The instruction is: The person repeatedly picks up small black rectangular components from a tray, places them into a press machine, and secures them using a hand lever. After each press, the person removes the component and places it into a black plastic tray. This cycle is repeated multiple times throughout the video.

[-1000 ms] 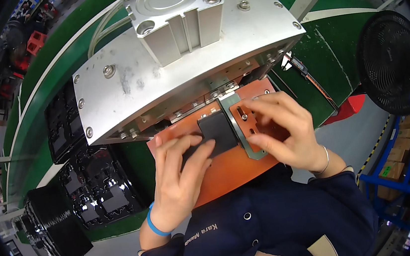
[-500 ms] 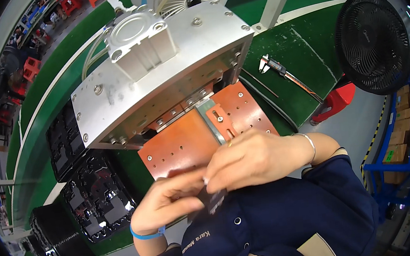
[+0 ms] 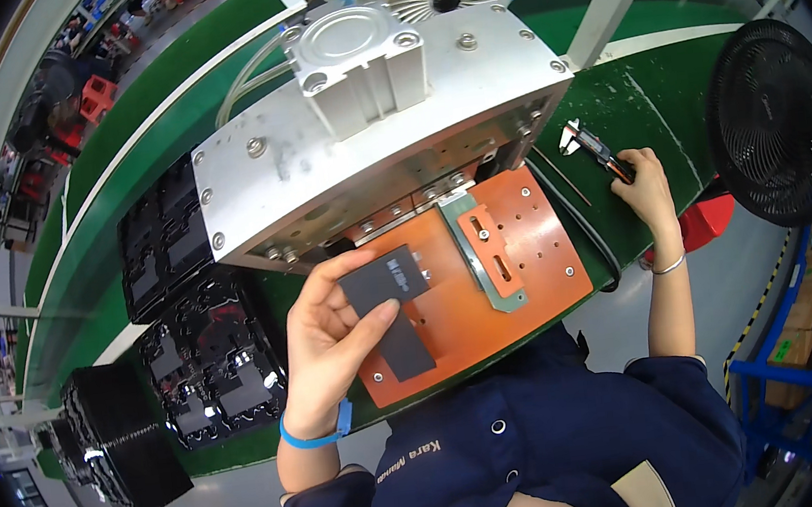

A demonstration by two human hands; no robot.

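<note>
My left hand (image 3: pixel 327 331) pinches a flat, black, L-shaped battery pack (image 3: pixel 392 285) between thumb and fingers. Small metal tabs stick out of its right edge. The pack is held over the left part of the orange plate (image 3: pixel 536 269) of a press. To the right, my right hand (image 3: pixel 650 190) has its fingers closed around the near end of a digital caliper (image 3: pixel 592 147) on the green bench. The caliper's jaws point away, toward the press.
The press's silver metal housing (image 3: pixel 381 108) stands behind the plate. A slotted orange guide block (image 3: pixel 490 251) is fixed to the plate. Black plastic trays (image 3: pixel 211 373) lie at the left. A black fan (image 3: pixel 769 126) stands far right, and a thin rod (image 3: pixel 564 177) lies beside the caliper.
My hands have parted from in front of my chest. The left has brought the battery pack forward over the plate; the right has reached out to the caliper. The view has shifted slightly.
</note>
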